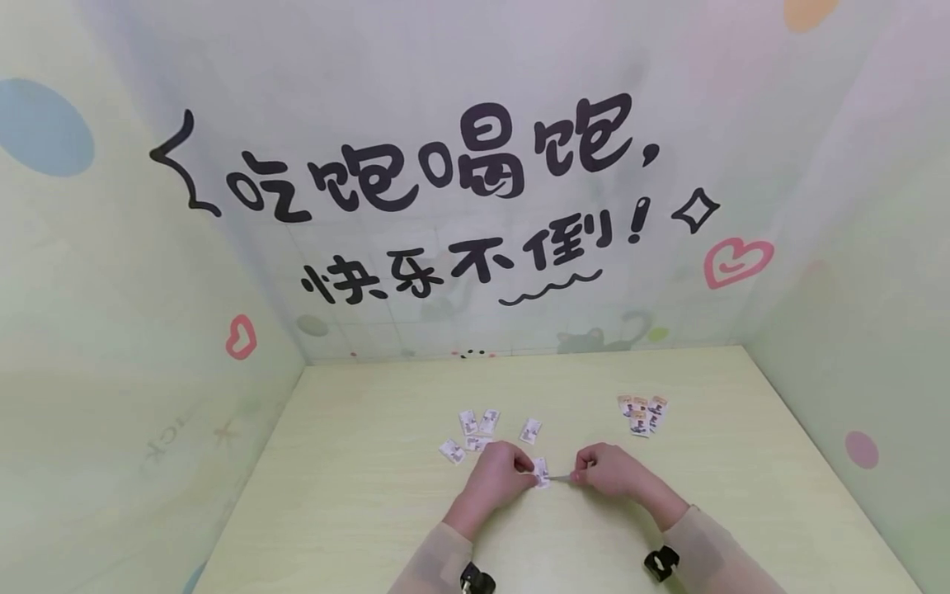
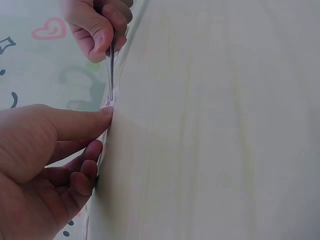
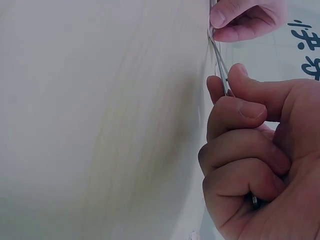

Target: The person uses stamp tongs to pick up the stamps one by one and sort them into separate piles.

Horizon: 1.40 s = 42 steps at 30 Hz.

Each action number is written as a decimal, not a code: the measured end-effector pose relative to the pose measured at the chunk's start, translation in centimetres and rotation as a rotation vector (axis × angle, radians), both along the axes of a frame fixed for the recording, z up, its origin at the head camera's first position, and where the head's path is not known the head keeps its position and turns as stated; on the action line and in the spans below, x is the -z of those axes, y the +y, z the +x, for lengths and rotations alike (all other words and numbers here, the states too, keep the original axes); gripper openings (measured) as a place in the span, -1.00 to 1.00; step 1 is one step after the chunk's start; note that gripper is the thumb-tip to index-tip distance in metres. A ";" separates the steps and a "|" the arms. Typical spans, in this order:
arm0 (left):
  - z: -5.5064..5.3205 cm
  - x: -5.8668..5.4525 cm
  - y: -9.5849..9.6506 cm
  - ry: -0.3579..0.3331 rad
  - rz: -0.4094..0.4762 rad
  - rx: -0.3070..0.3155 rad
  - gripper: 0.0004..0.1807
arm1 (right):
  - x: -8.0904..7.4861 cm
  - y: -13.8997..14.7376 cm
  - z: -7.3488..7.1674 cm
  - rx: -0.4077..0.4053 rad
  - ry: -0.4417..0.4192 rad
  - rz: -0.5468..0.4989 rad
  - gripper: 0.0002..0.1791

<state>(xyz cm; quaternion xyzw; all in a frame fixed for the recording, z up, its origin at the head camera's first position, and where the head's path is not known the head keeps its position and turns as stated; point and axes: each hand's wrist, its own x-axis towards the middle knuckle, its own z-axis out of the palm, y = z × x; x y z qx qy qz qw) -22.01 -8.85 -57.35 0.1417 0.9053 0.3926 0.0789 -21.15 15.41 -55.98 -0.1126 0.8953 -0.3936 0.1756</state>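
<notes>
A small white printed packet (image 1: pixel 542 473) lies on the table between the two hands. My left hand (image 1: pixel 499 478) pinches its left edge between thumb and fingers. In my right hand (image 1: pixel 612 472) is a pair of slim metal tweezers (image 1: pixel 560 478), held between thumb and index finger, pointing left with the tips on the packet. The left wrist view shows the tweezers (image 2: pixel 112 70) meeting the packet right beside the left thumb (image 2: pixel 95 120). The other right-hand fingers (image 3: pixel 245 150) are curled in toward the palm.
Several similar white packets (image 1: pixel 467 423) lie beyond the left hand, with a single packet (image 1: pixel 530 431) to their right. At the back right is an overlapping group of packets with orange ends (image 1: pixel 640 412). Printed walls (image 1: pixel 460 330) border the pale wooden table (image 1: pixel 341 495).
</notes>
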 end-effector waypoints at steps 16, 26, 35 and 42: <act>-0.2 0.6 -0.4 0.000 0.024 -0.005 -0.90 | 0.3 0.3 0.5 0.062 0.008 -0.021 -0.78; -0.3 0.5 -1.2 0.024 0.065 -0.005 -0.87 | 0.5 1.7 0.1 0.116 0.007 -0.022 -0.77; -1.0 0.1 -3.2 0.067 0.056 -0.067 -0.85 | 0.9 2.9 -0.4 0.125 0.005 -0.044 -0.76; -1.7 0.0 -5.6 0.109 0.045 -0.156 -0.90 | 0.4 3.6 -0.2 0.142 -0.013 -0.067 -0.75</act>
